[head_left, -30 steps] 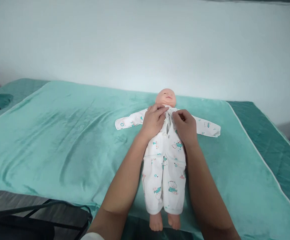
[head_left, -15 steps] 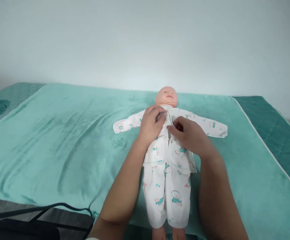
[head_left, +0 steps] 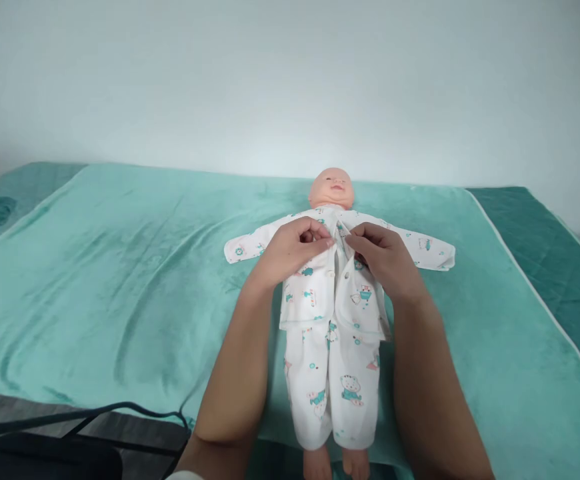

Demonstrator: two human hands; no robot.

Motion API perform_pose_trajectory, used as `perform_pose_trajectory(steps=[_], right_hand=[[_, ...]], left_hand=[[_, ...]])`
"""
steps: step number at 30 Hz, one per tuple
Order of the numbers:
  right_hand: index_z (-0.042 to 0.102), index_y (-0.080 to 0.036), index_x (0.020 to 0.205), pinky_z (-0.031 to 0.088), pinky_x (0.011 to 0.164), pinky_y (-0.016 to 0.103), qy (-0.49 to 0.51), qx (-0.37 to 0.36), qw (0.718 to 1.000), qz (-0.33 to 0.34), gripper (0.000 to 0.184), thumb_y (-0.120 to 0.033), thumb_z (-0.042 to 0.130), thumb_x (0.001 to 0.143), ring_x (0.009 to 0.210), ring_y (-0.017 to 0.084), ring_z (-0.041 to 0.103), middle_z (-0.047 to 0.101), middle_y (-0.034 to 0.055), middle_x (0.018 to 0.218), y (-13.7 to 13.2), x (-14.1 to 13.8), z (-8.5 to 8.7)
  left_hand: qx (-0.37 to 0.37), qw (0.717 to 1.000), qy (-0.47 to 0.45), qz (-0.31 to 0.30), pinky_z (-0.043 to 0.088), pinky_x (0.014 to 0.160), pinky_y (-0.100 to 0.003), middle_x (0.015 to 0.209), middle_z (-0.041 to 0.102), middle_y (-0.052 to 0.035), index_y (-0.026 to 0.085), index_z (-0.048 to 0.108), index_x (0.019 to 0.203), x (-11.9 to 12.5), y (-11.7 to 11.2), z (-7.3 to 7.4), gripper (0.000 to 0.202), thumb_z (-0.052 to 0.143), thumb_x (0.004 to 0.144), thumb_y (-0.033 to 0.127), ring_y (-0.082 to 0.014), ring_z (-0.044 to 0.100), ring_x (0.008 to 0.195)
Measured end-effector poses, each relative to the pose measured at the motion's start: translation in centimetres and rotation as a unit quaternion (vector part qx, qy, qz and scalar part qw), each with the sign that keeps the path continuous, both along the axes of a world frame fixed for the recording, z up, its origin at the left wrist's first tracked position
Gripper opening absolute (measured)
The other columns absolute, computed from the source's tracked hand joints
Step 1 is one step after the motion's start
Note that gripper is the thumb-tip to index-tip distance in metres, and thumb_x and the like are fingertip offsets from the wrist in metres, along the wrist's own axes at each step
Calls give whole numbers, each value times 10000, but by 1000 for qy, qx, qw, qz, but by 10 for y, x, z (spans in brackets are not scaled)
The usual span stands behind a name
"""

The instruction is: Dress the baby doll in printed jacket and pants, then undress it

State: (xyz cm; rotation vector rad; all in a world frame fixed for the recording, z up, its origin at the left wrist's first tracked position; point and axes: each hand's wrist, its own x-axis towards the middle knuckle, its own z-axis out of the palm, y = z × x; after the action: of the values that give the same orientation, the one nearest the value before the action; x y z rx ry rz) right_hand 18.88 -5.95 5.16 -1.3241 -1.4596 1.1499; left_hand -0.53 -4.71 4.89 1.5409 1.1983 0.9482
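A baby doll [head_left: 331, 188] lies on its back, arms spread, in a white printed jacket [head_left: 310, 303] and matching trousers [head_left: 353, 393]. The jacket's front edges are parted, with small snap buttons along them. My left hand [head_left: 295, 250] pinches the front edge on the left side at chest height. Across the gap, my right hand [head_left: 385, 257] pinches the other front edge, lifting it a little. Both hands rest over the doll's chest and hide part of the jacket beneath the fingers.
A green plush cover [head_left: 120, 280] spreads beneath the doll, over a darker quilted sheet [head_left: 560, 267] at the right. Behind stands a pale wall [head_left: 270, 87]. Black tubing [head_left: 105, 410] and a dark object [head_left: 45, 457] lie at the lower left.
My left hand has come down from near the collar to the chest edge. My right hand has moved slightly up, and the jacket's front edges are now further apart.
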Motion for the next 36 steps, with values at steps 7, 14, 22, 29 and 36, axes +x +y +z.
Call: perform_pose_trajectory(steps=[7,14,22,29,36], right_hand=[[541,-196,680,291,583,272,11,32,999,-9,212,-289,625,851,604,102,406,470,-47,610,-2,-7,0],[566,-199,707,276,572,275,39,26,999,23,231,-345,649,866,585,103,374,442,-48,611,1,-4,-5],[604,-193,747,264,570,277,52,27,997,52,251,-387,649,901,596,100,379,462,-40,641,4,2,-9],[609,-184,757,279,563,265,45,15,996,79,258,-374,631,930,605,89,404,501,-35,664,4,4,-6],[603,-190,780,279,496,238,58,-8,996,61,265,-403,632,935,563,76,428,569,-26,682,4,5,-4]], left_hand=[[7,1000,-3,-8,283,464,-238,585,419,59,226,648,805,2,0,-1,182,730,821,388,-74,378,500],[0,999,-45,3,355,495,-235,676,572,15,211,672,827,9,-6,3,188,713,838,394,-86,455,557],[14,998,-59,10,365,530,-239,727,630,-2,208,724,847,12,-4,-2,144,712,842,351,-84,476,588],[4,998,-57,24,330,508,-241,693,611,3,213,734,848,13,-2,-5,168,732,829,380,-82,443,563],[7,998,-59,10,330,517,-243,681,604,8,208,741,852,12,-2,-4,153,715,845,359,-80,427,556]])
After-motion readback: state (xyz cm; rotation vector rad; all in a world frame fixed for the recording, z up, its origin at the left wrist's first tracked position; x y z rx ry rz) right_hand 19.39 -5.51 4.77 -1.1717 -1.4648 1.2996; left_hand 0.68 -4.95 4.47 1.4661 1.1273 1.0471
